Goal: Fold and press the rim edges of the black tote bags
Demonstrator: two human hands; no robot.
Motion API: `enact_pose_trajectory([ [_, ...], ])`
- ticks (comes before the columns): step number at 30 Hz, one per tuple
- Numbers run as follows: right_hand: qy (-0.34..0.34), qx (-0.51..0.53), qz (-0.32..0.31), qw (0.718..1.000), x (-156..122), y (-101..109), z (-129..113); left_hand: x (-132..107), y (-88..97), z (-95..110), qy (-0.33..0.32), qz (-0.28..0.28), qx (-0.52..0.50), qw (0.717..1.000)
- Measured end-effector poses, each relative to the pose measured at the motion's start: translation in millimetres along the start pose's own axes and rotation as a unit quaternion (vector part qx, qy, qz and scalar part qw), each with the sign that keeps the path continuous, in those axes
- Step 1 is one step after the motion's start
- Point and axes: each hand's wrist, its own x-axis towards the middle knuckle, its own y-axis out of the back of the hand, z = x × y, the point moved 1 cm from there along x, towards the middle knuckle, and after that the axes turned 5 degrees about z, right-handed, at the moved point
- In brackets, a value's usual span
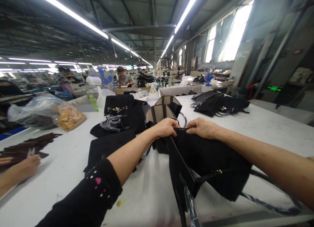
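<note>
A black handbag (213, 161) lies in front of me on the white table (137, 201), its plastic-wrapped handles hanging toward the near edge. My left hand (166, 127) pinches the bag's upper edge, and my right hand (202, 127) pinches the same edge a little to the right. Both sets of fingers are closed on the black material. Just beyond my hands stands another black bag with a beige lining (157, 113), partly hidden. Left of it, a black bag with a gold clasp (117, 106) rests on further black pieces.
At the far right lie several finished-looking black bags (208, 104). A co-worker's hand (29, 166) holds scissors (31, 152) beside dark brown strips (26, 145) at the left. Clear plastic bags (36, 109), a green bottle (93, 103) and a blue fan (106, 78) stand farther back.
</note>
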Motion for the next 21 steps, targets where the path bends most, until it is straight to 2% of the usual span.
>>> enact_pose_trajectory([
  [6,-0.007,-0.029,0.028,0.999,-1.0,-1.6,-9.0,-3.3,0.4,-3.4,-0.012,-0.021,-0.032,0.999],
  [12,-0.001,-0.029,0.05,0.998,-6.7,-7.4,-13.0,-7.4,0.2,-0.6,-0.023,0.009,-0.007,1.0],
  [17,0.013,0.005,0.038,0.999,-10.3,-11.4,-9.9,-9.5,-0.9,0.3,-0.027,0.012,-0.012,0.999],
  [21,0.026,-0.026,0.051,0.998,-10.6,-12.4,-11.2,-11.4,-1.3,1.8,-0.029,0.026,0.017,0.999],
])
